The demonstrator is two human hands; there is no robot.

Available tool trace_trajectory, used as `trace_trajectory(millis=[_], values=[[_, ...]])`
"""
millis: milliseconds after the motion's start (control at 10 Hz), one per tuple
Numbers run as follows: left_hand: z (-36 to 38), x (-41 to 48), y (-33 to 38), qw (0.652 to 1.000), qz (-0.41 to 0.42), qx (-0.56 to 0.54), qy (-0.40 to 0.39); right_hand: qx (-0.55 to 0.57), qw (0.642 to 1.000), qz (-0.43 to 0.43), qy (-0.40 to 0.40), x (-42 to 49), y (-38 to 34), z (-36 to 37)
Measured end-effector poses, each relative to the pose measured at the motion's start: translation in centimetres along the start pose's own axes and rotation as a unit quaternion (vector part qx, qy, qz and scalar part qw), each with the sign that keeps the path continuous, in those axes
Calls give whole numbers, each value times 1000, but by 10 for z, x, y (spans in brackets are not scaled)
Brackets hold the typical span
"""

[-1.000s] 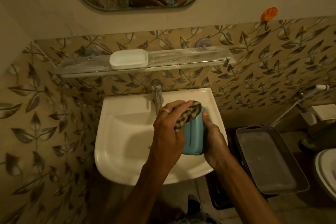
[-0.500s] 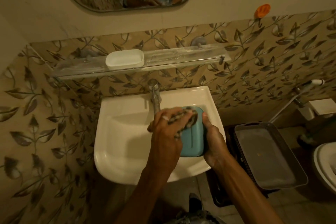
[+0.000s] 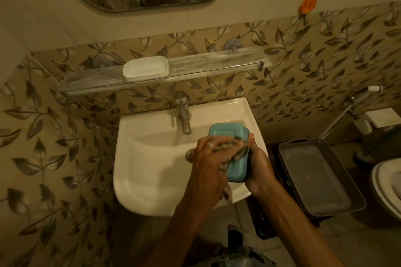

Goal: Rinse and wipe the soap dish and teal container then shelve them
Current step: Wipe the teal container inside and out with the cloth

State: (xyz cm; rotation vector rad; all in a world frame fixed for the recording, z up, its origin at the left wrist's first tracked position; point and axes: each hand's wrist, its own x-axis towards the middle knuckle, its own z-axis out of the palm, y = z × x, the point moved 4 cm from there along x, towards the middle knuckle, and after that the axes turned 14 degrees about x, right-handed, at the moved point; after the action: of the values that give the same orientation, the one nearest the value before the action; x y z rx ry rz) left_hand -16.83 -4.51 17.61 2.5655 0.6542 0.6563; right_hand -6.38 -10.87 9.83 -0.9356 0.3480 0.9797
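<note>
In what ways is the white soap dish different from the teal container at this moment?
The white soap dish rests on the glass shelf, untouched; the teal container is held over the sink. The dish lies flat with its opening up; the container is tilted, gripped by the right hand while the left hand rubs it with a checked cloth. Both are rounded rectangular shapes.

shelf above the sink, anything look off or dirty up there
The glass shelf looks streaked with whitish residue to the right of the white soap dish. The dish sits flat; nothing is spilled or askew.
</note>
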Motion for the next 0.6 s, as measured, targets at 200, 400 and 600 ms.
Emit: trace_trajectory(millis=[200, 400, 600], values=[[0, 31, -22, 999, -43, -15, -10, -5, 1000, -7, 12, -4, -2, 0], [9, -42, -16, 999, -3, -31, 12, 36, 998, -32, 26, -3, -24, -1], [83, -18, 5, 798, 11, 493, -347, 3, 999, -15, -30, -9, 7, 8]])
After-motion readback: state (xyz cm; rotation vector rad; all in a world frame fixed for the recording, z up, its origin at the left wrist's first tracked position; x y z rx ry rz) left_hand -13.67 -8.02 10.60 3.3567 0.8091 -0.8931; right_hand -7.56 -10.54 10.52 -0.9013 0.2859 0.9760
